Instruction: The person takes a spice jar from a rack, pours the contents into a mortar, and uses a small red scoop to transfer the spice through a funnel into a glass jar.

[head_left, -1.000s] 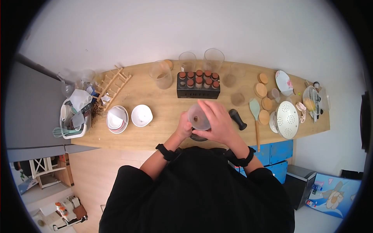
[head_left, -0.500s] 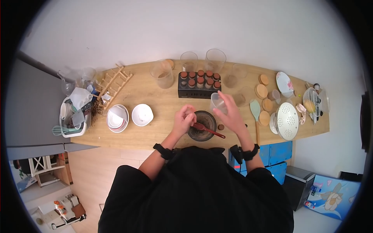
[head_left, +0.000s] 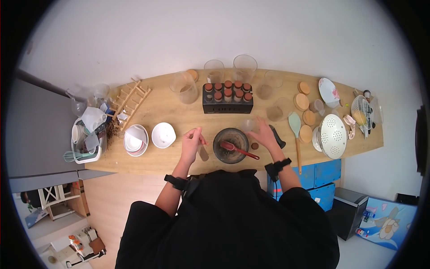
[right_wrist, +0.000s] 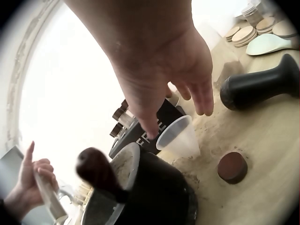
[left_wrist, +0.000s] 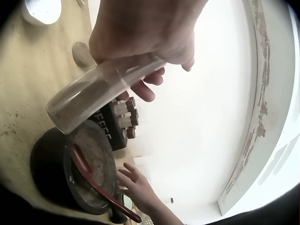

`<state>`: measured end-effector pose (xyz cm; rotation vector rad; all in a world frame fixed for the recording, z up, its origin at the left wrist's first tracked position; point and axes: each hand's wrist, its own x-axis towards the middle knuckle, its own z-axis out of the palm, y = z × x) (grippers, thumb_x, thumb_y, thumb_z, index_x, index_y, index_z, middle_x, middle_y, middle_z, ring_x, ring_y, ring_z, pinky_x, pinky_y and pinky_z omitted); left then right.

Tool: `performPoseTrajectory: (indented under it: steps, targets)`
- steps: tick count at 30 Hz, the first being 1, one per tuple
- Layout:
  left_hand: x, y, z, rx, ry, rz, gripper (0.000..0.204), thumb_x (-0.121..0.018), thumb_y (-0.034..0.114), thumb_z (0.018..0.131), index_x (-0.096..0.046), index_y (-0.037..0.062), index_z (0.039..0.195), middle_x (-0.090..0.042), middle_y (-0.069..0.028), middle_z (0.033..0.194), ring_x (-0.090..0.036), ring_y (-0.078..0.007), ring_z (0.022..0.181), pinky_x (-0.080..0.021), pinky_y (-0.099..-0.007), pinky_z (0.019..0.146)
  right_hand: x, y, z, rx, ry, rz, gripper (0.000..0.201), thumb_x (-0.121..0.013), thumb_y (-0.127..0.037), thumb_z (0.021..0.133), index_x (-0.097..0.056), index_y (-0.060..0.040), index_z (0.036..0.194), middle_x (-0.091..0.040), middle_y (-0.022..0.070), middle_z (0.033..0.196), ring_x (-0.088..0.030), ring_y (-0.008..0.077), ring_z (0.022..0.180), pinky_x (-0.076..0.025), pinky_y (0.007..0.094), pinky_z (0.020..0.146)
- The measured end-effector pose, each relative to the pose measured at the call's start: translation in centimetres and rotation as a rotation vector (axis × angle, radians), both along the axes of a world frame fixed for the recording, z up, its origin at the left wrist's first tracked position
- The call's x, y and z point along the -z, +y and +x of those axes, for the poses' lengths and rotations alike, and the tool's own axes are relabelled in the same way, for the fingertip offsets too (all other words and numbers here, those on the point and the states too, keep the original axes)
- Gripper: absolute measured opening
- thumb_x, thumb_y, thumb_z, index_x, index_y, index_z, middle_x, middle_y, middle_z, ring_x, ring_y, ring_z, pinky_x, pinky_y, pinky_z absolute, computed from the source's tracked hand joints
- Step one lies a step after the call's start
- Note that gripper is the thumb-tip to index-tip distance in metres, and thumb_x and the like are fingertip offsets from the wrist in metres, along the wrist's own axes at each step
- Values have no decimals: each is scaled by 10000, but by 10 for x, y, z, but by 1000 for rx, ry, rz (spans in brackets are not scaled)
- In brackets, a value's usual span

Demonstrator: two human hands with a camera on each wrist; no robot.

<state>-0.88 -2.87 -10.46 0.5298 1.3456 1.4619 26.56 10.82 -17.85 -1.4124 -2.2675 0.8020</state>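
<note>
My left hand (head_left: 191, 145) grips a clear glass tube (left_wrist: 89, 96) with powder inside, held tilted left of the mortar (head_left: 231, 145). A red spoon (head_left: 239, 151) lies across the mortar, its bowl inside and its handle over the rim. Just beyond the mortar's right side stands a small translucent funnel-like cup (right_wrist: 181, 139). Over that cup my right hand (head_left: 266, 135) hovers with fingers spread, holding nothing. The small brown cap (right_wrist: 232, 167) lies on the table beside the mortar.
Behind the mortar stands the black rack (head_left: 227, 107) of capped tubes, with large clear containers around it. The black pestle (head_left: 277, 137) lies right of my right hand, near a green spatula (head_left: 294, 124). White bowls (head_left: 164, 135) stand at left, a white colander (head_left: 333, 136) at right.
The cup came down from both hands to the table, and my right hand released it. My left hand moved left, and the glass tube now shows in its grip.
</note>
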Motion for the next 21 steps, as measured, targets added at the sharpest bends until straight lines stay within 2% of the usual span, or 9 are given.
performPoseTrajectory:
  steps: [2,4,6,10,13,14,17,19,21]
  targets:
    - [1,-2,-4,18,-1,-58,278,-555,205,909,-506,46,685,-508,-31,562,-529,-126,517,-438,-253,540,2,-16,17,79,0,51,639,-730,-285,705,-475,-45,1240,-526,211,1103,-531,375,1037,-456,397,866]
    - [7,-4,-9,37,-2,-116,223,-557,179,900,-497,51,728,-511,-28,576,-526,-130,521,-438,-261,542,8,-36,29,-12,-238,-124,480,-722,-253,702,-552,-71,1112,-546,167,1109,-575,360,950,-484,421,801]
    - [23,-8,-12,87,-70,16,99,-546,103,873,-452,72,873,-555,-45,721,-538,-138,605,-447,-265,580,24,-50,30,-32,-251,-93,426,-720,-232,699,-572,-74,1065,-561,153,1082,-584,355,915,-489,421,776]
    - [15,-7,-14,177,-101,69,221,-519,54,851,-365,89,1006,-559,-74,926,-559,-150,777,-453,-277,695,58,-54,32,-52,-188,23,351,-723,-177,683,-594,-55,986,-593,161,977,-583,358,883,-492,432,737]
    - [-14,0,-8,324,166,-2,302,-555,43,858,-339,80,1066,-552,-64,986,-528,-133,923,-437,-272,828,45,-43,41,-6,-96,218,343,-720,-144,703,-589,-42,1004,-605,167,883,-610,326,820,-506,394,701]
    - [-19,3,-7,310,169,-1,302,-555,43,858,-339,80,1066,-552,-64,986,-528,-133,923,-437,-272,828,20,-39,34,-19,-92,221,343,-720,-144,703,-589,-42,1004,-605,167,883,-610,326,820,-506,394,701]
    - [-29,11,-4,369,87,96,323,-586,52,861,-359,72,1090,-563,-68,1015,-527,-121,959,-433,-276,862,-86,-36,-3,239,105,-90,318,-712,-141,749,-585,-28,1018,-611,137,803,-632,250,718,-507,342,652]
    - [-34,19,0,530,47,233,390,-615,55,854,-369,61,1157,-575,-73,1029,-530,-110,982,-441,-277,863,-129,-38,-43,125,573,-347,301,-703,-151,785,-584,-20,1028,-611,84,769,-610,155,646,-488,277,614]
    - [-42,23,7,571,101,189,452,-628,52,844,-358,62,1206,-581,-77,1023,-540,-111,966,-451,-273,849,-161,-41,-72,-124,513,-342,307,-701,-139,790,-585,-10,1043,-624,53,778,-607,120,689,-487,251,628]
